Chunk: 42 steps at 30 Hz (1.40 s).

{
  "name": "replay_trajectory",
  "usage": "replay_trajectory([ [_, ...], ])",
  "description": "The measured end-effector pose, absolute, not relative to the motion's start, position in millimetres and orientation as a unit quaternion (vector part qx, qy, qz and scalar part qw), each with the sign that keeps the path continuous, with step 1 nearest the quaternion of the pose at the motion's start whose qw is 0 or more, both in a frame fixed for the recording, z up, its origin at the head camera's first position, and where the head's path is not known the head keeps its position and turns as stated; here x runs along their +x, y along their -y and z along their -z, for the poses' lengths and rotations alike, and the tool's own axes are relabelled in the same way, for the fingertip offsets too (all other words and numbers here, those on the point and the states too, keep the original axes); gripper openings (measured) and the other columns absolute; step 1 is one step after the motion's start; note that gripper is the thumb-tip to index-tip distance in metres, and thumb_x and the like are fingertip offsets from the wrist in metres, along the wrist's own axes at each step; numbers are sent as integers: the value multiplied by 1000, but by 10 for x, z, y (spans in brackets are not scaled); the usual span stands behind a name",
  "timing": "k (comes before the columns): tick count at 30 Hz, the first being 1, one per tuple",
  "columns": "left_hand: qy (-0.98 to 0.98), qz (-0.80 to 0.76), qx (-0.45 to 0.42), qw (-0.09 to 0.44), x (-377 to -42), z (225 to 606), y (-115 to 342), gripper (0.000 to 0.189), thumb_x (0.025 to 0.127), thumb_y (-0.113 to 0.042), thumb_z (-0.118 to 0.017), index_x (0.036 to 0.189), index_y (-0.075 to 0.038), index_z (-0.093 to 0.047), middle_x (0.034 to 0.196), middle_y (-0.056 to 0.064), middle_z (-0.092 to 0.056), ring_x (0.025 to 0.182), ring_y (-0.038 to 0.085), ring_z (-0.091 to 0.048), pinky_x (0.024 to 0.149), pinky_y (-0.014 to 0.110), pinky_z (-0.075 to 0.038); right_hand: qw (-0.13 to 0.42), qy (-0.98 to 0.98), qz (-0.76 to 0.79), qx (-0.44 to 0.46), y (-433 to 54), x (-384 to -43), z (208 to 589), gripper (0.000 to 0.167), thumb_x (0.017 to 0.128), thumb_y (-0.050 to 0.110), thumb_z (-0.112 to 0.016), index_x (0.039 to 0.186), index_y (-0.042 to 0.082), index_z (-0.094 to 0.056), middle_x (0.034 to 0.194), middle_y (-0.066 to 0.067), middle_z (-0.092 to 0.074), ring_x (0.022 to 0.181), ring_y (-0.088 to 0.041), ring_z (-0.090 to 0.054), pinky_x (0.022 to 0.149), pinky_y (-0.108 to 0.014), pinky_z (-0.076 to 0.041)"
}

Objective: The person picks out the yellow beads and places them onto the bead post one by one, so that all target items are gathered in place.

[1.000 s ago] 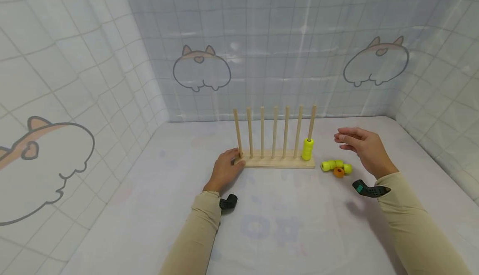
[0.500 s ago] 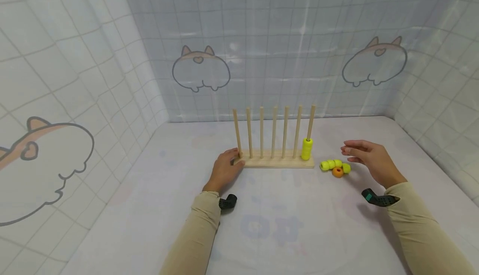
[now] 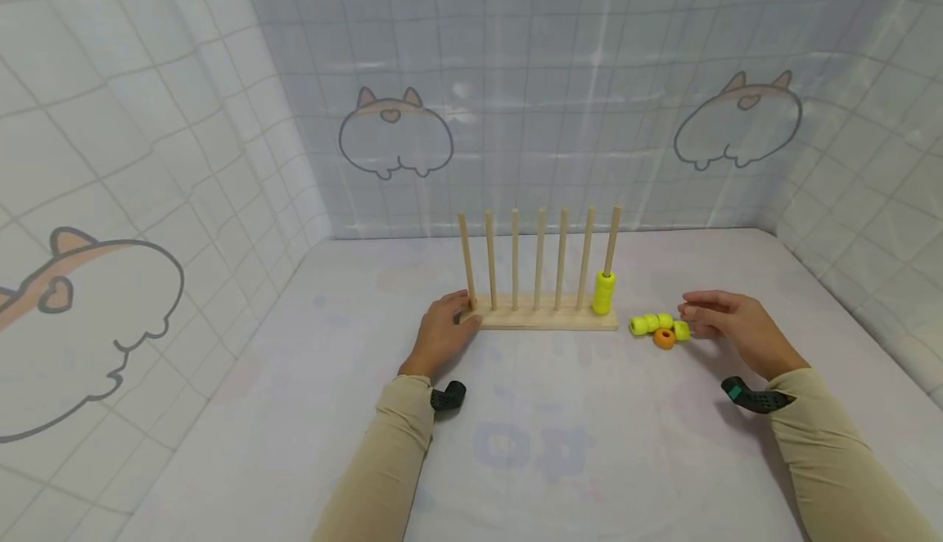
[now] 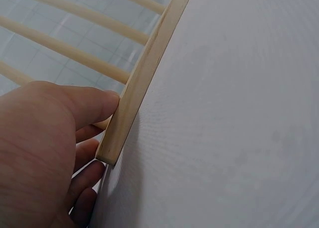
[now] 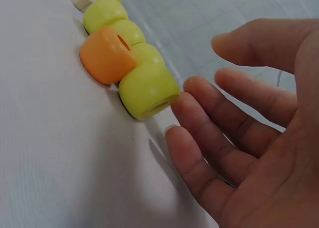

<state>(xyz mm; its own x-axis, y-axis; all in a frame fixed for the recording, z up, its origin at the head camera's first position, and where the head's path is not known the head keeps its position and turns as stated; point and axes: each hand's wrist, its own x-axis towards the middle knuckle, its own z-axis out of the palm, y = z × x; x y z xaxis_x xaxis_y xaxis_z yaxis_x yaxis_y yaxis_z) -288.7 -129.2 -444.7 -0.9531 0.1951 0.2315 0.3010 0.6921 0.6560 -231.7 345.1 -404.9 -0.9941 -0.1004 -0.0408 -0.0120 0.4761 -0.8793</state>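
A wooden peg rack [image 3: 541, 318] with a row of upright rods stands on the table, several yellow beads [image 3: 603, 293] stacked on its rightmost rod. My left hand [image 3: 443, 331] holds the rack's left end; in the left wrist view the thumb [image 4: 102, 103] lies against the base, with fingers behind it. To the rack's right lie several loose yellow beads [image 3: 650, 324] and an orange bead [image 3: 665, 339]. Just right of them is my right hand [image 3: 740, 325], fingers spread and grasping nothing. In the right wrist view its fingertips are beside the end yellow bead [image 5: 148, 91]; contact is unclear.
A pale cloth covers the table [image 3: 530, 460]. Behind it rises a grid-patterned curtain wall [image 3: 545, 116] with cartoon animal prints, and similar sheets stand on the left and right sides.
My right hand has moved right and down, lowering beside the loose beads. My left hand stays on the rack's end, and the beads have hardly shifted.
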Motion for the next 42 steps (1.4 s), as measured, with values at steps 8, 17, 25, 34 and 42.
replay_trajectory([
  [8, 918, 367, -133, 66, -2897, 4444, 1287, 47, 96, -28, -66, 136, -4, -62, 148, 8, -51, 140, 34, -40, 116, 49, -30, 49, -887, 456, -56, -3499, -2329, 4075, 57, 101, 42, -60, 142, 3, -55, 139, -15, -56, 101, -9, -66, 84, -13, -44],
  [17, 916, 372, -131, 74, -2886, 4446, 1287, 49, 95, -26, -66, 138, -2, -60, 148, 10, -52, 139, 34, -41, 116, 48, -30, 68, -913, 396, -67, -3490, -2348, 4161, 57, 99, 45, -62, 139, 5, -58, 139, -19, -56, 126, -30, -48, 90, -28, -45],
  [25, 915, 377, -126, 67, -2890, 4465, 1265, 48, 95, -28, -66, 137, -5, -62, 148, 7, -51, 140, 33, -40, 116, 48, -30, 80, -914, 389, -88, -3506, -2325, 4179, 55, 99, 38, -64, 140, 2, -55, 139, -21, -54, 126, -37, -50, 94, -37, -47],
  [34, 913, 377, -135, 74, -2881, 4441, 1283, 49, 95, -26, -66, 137, -1, -60, 148, 11, -52, 138, 35, -42, 116, 49, -31, 75, -919, 376, -95, -3460, -2335, 4166, 53, 98, 36, -65, 138, 2, -58, 137, -23, -54, 123, -39, -53, 96, -49, -47],
  [42, 914, 376, -135, 76, -2885, 4449, 1284, 47, 95, -25, -67, 135, 0, -62, 147, 11, -53, 138, 35, -43, 115, 48, -31, 68, -921, 372, -91, -3428, -2336, 4162, 54, 97, 38, -67, 136, 2, -60, 134, -21, -57, 122, -38, -54, 97, -51, -46],
])
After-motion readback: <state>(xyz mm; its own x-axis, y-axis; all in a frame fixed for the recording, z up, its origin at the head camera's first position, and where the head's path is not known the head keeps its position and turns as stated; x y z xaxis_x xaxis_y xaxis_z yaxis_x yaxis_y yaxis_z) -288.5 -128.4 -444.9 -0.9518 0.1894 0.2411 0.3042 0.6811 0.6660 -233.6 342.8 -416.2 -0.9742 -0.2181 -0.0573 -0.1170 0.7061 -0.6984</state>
